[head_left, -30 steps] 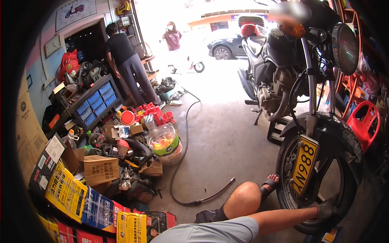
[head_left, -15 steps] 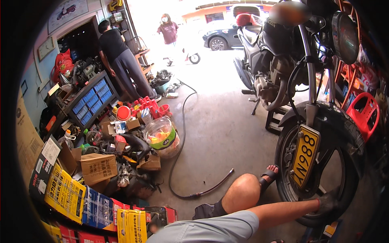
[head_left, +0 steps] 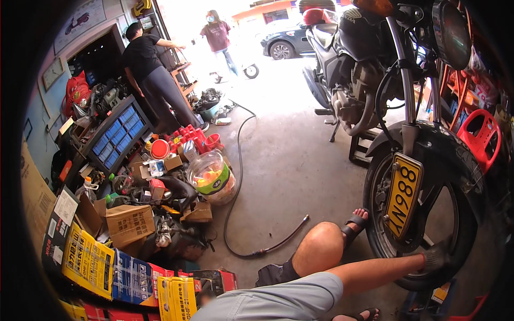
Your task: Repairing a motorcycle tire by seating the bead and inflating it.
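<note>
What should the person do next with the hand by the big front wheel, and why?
I'd maybe turn the head a little toward the front wheel before moving the hand. It's low at the picture's right, its grip hard to make out against the dark wheel, while the middle of the view is mostly floor.

A black hose [head_left: 261, 252] curves across the grey floor [head_left: 289, 160], where a clear tub [head_left: 213, 181] and a motorcycle [head_left: 368, 101] stand.

Black tyre [head_left: 468, 235], yellow plate [head_left: 404, 196]; grey sleeve [head_left: 289, 295]; red chair [head_left: 486, 159]; blue drawers [head_left: 121, 137].
</note>
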Demonstrator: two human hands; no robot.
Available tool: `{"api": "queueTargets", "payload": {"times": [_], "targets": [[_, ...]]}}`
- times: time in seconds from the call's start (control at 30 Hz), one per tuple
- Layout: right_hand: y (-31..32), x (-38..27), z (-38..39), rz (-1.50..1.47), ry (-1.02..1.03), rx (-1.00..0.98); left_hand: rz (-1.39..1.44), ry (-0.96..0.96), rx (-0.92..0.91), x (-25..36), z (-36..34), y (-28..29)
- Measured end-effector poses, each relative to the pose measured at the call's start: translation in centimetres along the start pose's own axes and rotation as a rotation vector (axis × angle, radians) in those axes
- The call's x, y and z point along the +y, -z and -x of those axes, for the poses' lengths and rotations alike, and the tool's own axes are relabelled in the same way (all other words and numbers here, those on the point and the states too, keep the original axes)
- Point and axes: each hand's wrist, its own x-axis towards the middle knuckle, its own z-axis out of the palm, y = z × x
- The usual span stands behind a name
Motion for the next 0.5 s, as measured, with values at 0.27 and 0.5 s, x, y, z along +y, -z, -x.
{"api": "queueTargets", "payload": {"times": [0.27,0.5], "targets": [[-0.8,0.6,-0.4,-0.030,0.004,-0.015,0.008,-0.040,0.041,0.6,0.4,-0.1],[-1.5,1.9,-1.1,-0.091,0.010,-0.041,0.024,-0.026,0.047,0.7,0.3,-0.2]]}}
